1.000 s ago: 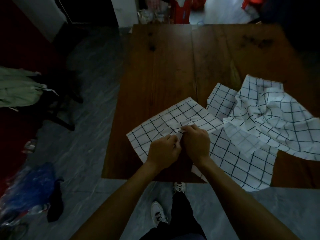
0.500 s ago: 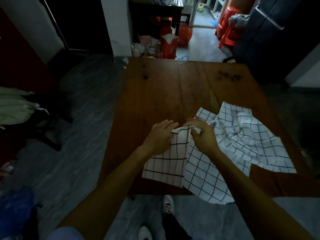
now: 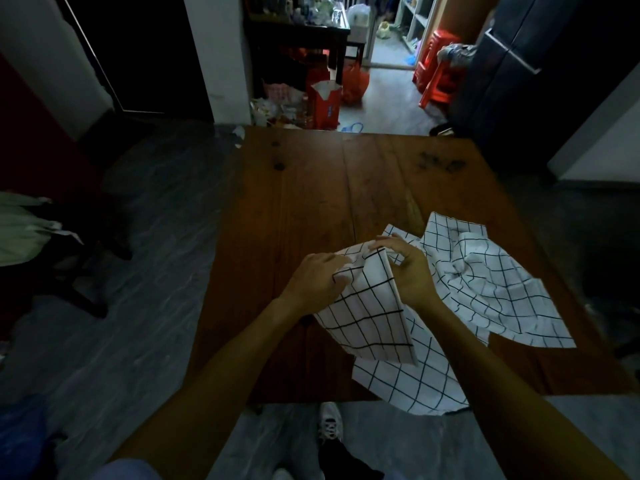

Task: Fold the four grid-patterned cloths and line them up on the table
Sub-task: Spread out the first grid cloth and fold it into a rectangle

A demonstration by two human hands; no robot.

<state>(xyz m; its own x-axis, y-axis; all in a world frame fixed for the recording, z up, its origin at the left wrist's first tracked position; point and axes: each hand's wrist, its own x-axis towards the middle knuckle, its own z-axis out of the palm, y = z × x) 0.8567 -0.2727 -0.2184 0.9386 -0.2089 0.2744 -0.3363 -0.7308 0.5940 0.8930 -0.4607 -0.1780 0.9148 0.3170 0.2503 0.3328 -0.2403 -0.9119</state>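
Evidently, the folded cloth (image 3: 367, 317) is pinched by both hands' grip, left hand (image 3: 317, 284) and right hand (image 3: 410, 268), at its top corners so edges align above the surface (image 3: 311, 202).

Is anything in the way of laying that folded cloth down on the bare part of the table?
Nothing visible. Both the left hand and right hand already grip the folded cloth, and the table to its left and beyond shows bare wood. The other cloths lie heaped to the right.
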